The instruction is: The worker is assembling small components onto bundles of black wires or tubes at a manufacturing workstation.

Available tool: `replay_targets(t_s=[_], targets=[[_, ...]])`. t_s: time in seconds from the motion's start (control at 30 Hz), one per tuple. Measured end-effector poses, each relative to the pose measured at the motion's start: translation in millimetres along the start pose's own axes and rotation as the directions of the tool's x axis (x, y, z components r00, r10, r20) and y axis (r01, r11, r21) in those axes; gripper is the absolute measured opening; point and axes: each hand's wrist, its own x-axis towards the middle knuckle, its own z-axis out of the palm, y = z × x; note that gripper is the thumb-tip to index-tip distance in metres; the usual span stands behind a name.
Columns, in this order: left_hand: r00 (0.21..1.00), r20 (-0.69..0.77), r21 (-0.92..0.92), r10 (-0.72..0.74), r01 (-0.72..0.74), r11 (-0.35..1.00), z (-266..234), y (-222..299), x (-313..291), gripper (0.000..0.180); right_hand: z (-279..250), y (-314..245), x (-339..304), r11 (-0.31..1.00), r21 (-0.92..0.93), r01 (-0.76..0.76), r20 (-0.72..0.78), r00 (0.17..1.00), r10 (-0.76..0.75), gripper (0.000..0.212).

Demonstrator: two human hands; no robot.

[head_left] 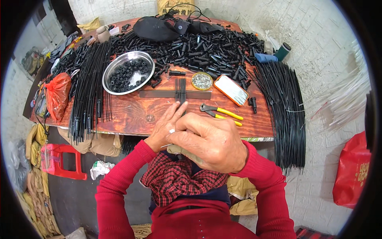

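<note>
Red sleeves enter from the lower edge, framing a red-and-black checked cloth (175, 181) on the lap. Right hand (211, 143), nearest the lens, lies curled over the left hand (166, 126) at the near table edge; its fingers are bent inward around something small and pale, most of which is hidden beneath the knuckles, so what it grips cannot be identified. Left hand: fingers extended toward the table, a light ring-like piece (172, 130) visible where the two hands meet; whether this hand holds anything cannot be told, since the right hand covers its palm.

Just beyond the fingertips, a short bundle of thin black rods (180, 91) lies across a flat dark strip (175, 94) on the wooden table (131, 113). Yellow-handled pliers (221, 112) rest just right of the hands. A round tin of small bright metal pieces (202, 81) and an orange-rimmed tray (231, 90) sit behind them. A steel dish of black rings (128, 72) stands to the left. A large heap of black plastic sleeves (211, 49) fills the far side. Long black rods hang over the left edge (85, 99) and the right edge (283, 107), their lower ends cut off by the table. A red plastic bag (57, 95) sits far left; the items behind it are too small to resolve.
</note>
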Motion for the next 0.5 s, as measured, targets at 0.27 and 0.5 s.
replay_targets(t_s=[0.27,0.5], targets=[[0.987,-0.152,-0.101,-0.048,0.033,0.994,1.7,-7.5,-6.2,0.054,5.7,-1.1,5.0,0.999,-0.049,0.015,-0.003,1.0,-0.015,0.025],[0.998,0.035,0.739,0.045,-0.056,0.672,-14.6,11.5,0.7,0.061,4.0,0.6,11.4,0.997,-0.07,-0.014,0.078,0.997,0.019,0.024]])
